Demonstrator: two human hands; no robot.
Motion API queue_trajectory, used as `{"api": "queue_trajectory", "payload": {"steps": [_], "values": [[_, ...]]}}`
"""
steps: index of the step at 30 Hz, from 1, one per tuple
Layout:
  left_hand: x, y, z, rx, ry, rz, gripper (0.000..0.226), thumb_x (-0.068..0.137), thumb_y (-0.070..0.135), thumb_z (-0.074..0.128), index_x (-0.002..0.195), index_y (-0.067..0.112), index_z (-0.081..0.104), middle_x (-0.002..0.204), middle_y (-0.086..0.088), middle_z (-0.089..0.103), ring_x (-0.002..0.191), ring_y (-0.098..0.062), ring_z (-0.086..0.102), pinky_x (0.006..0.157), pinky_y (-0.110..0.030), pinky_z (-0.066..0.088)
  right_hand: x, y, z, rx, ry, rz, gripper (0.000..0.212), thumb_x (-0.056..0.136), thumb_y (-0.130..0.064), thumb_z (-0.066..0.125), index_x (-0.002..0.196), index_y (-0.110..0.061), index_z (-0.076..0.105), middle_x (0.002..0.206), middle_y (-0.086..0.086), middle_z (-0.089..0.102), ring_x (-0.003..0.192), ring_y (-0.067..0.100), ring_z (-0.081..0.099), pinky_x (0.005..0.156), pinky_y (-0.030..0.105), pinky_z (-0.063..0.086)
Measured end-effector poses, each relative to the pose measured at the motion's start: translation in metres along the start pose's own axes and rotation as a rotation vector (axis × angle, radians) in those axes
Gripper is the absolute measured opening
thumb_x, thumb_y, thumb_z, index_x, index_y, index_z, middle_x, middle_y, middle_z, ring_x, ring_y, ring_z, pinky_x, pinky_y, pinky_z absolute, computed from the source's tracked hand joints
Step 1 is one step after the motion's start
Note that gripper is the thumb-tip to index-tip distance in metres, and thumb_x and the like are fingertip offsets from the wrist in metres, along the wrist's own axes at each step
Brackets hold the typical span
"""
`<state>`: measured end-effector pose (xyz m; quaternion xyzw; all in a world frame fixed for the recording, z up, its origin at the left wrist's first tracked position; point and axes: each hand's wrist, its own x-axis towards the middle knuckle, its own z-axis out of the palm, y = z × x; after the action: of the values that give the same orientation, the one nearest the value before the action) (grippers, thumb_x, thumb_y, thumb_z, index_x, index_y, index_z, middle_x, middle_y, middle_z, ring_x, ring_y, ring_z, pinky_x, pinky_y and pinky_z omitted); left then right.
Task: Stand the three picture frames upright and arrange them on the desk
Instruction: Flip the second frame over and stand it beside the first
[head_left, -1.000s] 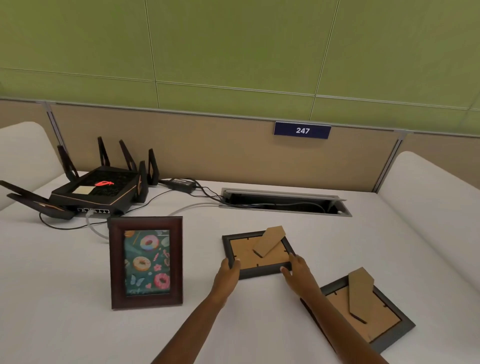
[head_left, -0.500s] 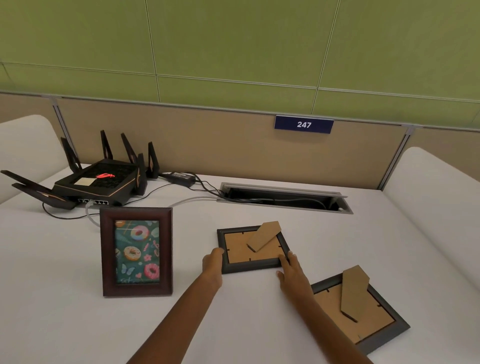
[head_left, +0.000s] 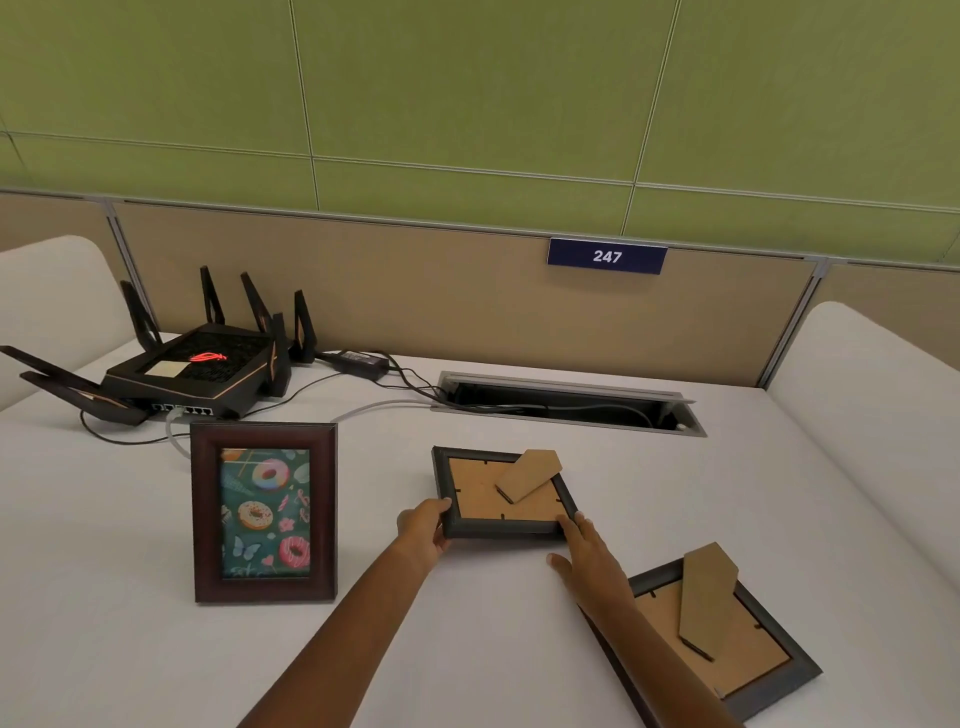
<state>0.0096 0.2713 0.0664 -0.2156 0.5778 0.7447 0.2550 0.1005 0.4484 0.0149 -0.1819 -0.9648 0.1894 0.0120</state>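
Observation:
A dark brown frame with a donut picture (head_left: 265, 512) stands upright on the white desk (head_left: 130, 649) at the left. A small dark frame (head_left: 501, 493) lies face down in the middle, its cardboard stand sticking up. My left hand (head_left: 423, 530) grips its near left corner, and my right hand (head_left: 584, 551) holds its near right corner. A larger dark frame (head_left: 727, 644) lies face down at the lower right, partly hidden by my right forearm.
A black router with several antennas (head_left: 192, 374) and its cables sit at the back left. A power adapter (head_left: 361, 359) lies behind it. An open cable slot (head_left: 566, 402) runs along the back. A partition with a "247" label (head_left: 607, 256) closes the far side.
Both hands have stayed at the small frame's near corners and closed on it; its near edge looks slightly raised. The view has shifted a little, so everything sits lower left.

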Motion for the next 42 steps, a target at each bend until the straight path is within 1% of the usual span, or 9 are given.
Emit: {"api": "queue_trajectory", "payload": {"steps": [5,8,13,18,25,28,34,39,42], "values": [[-0.019,0.007,0.014,0.082,-0.117,0.051,0.034,0.086,0.000,0.056,0.118,-0.010,0.050,0.078,-0.013,0.057,0.067,-0.019,0.054,0.052,-0.023,0.049,0.000,-0.005,0.003,-0.074,0.126,-0.072,0.054,0.084,-0.021,0.059,0.131,-0.008,0.037,0.138,0.018,0.043,0.128,0.035,0.040,0.110,0.047,0.030],[-0.031,0.008,0.023,0.101,-0.208,0.105,0.031,0.086,-0.001,0.055,0.116,-0.010,0.051,0.078,-0.011,0.058,0.070,-0.017,0.057,0.048,-0.017,0.052,0.001,-0.005,0.006,-0.059,0.232,-0.108,0.062,0.058,-0.015,0.083,0.110,-0.010,0.050,0.104,0.017,0.067,0.092,0.035,0.066,0.079,0.046,0.056],[-0.054,0.011,0.038,0.134,-0.197,0.219,0.007,0.085,0.000,0.058,0.079,0.003,0.055,0.098,-0.019,0.059,0.075,-0.022,0.061,0.057,-0.018,0.055,-0.006,-0.012,-0.013,0.110,0.326,-0.096,0.036,0.086,-0.010,0.055,0.121,-0.006,0.050,0.124,0.017,0.056,0.112,0.032,0.053,0.095,0.037,0.047],[-0.068,0.013,0.045,0.125,-0.184,0.284,0.008,0.087,0.008,0.057,0.086,0.004,0.050,0.099,-0.018,0.061,0.086,-0.027,0.061,0.085,-0.034,0.052,-0.012,-0.016,-0.027,0.322,0.423,-0.093,0.025,0.083,0.000,0.057,0.107,-0.005,0.060,0.109,0.018,0.066,0.102,0.032,0.059,0.092,0.036,0.046],[-0.081,0.029,0.041,0.298,-0.201,0.602,0.014,0.096,0.019,0.039,0.100,0.009,0.048,0.100,-0.013,0.059,0.084,-0.022,0.057,0.064,-0.021,0.050,-0.028,-0.033,-0.051,0.607,0.555,-0.071,0.020,0.081,0.005,0.057,0.082,-0.015,0.052,0.074,0.007,0.057,0.066,0.022,0.051,0.060,0.011,0.042],[-0.074,0.029,0.026,0.443,-0.086,0.698,0.020,0.096,0.020,0.039,0.110,0.009,0.048,0.116,-0.015,0.054,0.095,-0.020,0.051,0.079,-0.028,0.046,-0.031,-0.040,-0.058,0.725,0.539,-0.039,0.020,0.080,0.006,0.057,0.084,-0.013,0.050,0.080,0.008,0.057,0.073,0.025,0.052,0.063,0.029,0.050],[-0.052,0.014,-0.005,0.663,-0.013,0.752,0.035,0.097,0.020,0.037,0.130,0.011,0.041,0.139,-0.013,0.044,0.126,-0.026,0.045,0.101,-0.031,0.039,-0.034,-0.052,-0.065,0.955,0.386,-0.004,0.030,0.079,0.003,0.061,0.108,0.002,0.054,0.098,0.006,0.058,0.090,0.023,0.055,0.070,0.022,0.049],[-0.051,0.011,-0.016,0.625,-0.134,0.780,0.033,0.097,0.020,0.036,0.123,0.004,0.048,0.126,-0.014,0.057,0.117,-0.025,0.052,0.089,-0.022,0.041,-0.033,-0.065,-0.068,1.146,0.223,0.027,0.038,0.078,0.003,0.062,0.115,-0.001,0.051,0.105,0.006,0.059,0.095,0.026,0.057,0.079,0.032,0.050],[-0.050,0.014,-0.022,0.529,-0.169,0.756,0.024,0.097,0.019,0.037,0.111,0.005,0.050,0.110,-0.010,0.059,0.102,-0.019,0.058,0.068,-0.007,0.049,-0.034,-0.072,-0.067,1.281,0.107,0.048,0.037,0.078,0.001,0.061,0.114,-0.007,0.052,0.102,0.005,0.062,0.088,0.026,0.062,0.064,0.023,0.057]]}}
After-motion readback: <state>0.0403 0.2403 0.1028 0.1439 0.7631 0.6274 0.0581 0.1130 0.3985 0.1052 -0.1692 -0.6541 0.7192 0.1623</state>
